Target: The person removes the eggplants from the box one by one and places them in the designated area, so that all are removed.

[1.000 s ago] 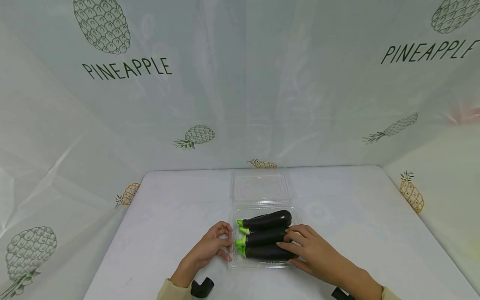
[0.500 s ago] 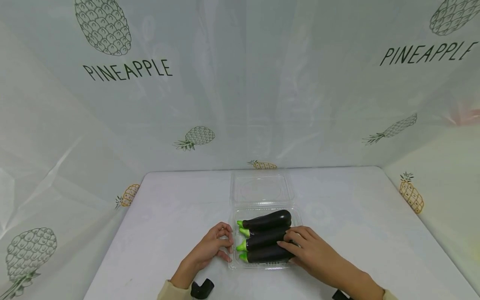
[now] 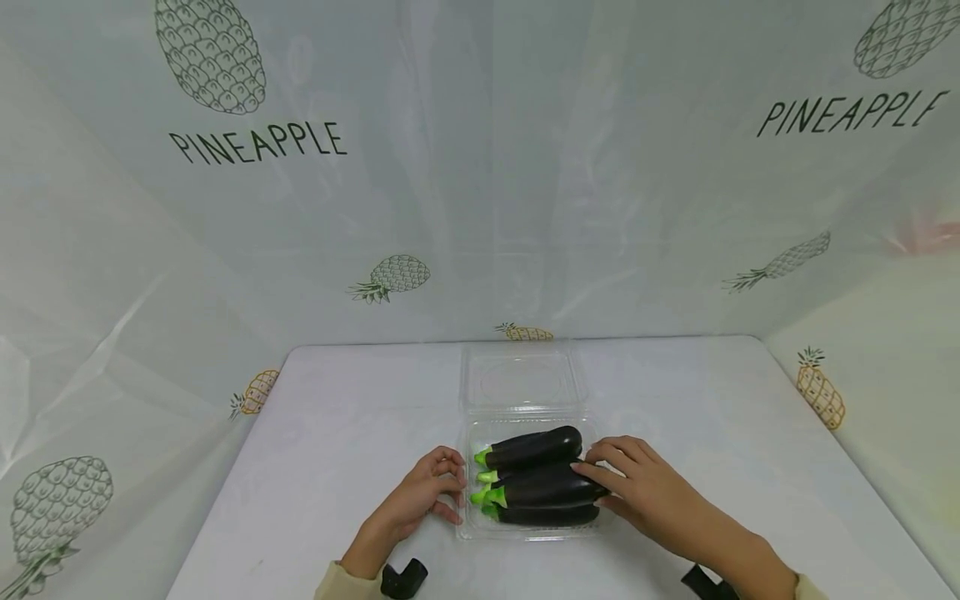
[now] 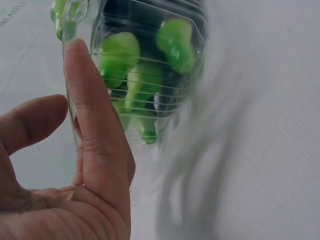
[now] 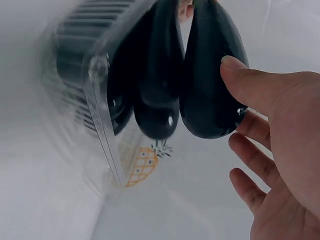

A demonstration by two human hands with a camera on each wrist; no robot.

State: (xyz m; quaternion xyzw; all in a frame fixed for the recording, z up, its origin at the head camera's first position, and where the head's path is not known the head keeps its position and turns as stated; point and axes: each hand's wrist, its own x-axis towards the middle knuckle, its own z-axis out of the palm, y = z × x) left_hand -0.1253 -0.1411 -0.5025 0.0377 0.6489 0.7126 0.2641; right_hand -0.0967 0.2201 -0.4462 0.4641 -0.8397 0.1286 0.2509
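A clear plastic clamshell container (image 3: 476,533) holds several glossy black eggplants (image 3: 536,448), lying side by side with green stems to the left. My right hand (image 3: 648,496) pinches the blunt right end of one eggplant (image 5: 210,90) between thumb and fingers. This eggplant lies over the front ones, tilted up off the others in the right wrist view. At the container's left side, my left hand (image 3: 423,496) grips the rim, index finger along the outer wall and thumb on the other side. Green stems (image 4: 117,55) show through the ribbed wall in the left wrist view.
The container's hinged lid (image 3: 521,379) lies folded back toward the table's far edge. A white table (image 3: 360,433) is under everything, with a pineapple-print sheet (image 3: 480,208) hanging behind and at the sides. Black pieces (image 3: 405,577) show by both wrists.
My right hand has moved slightly right and up with an eggplant, which now overlaps the front ones. The other eggplants have shifted a little. My left hand stays at the rim.
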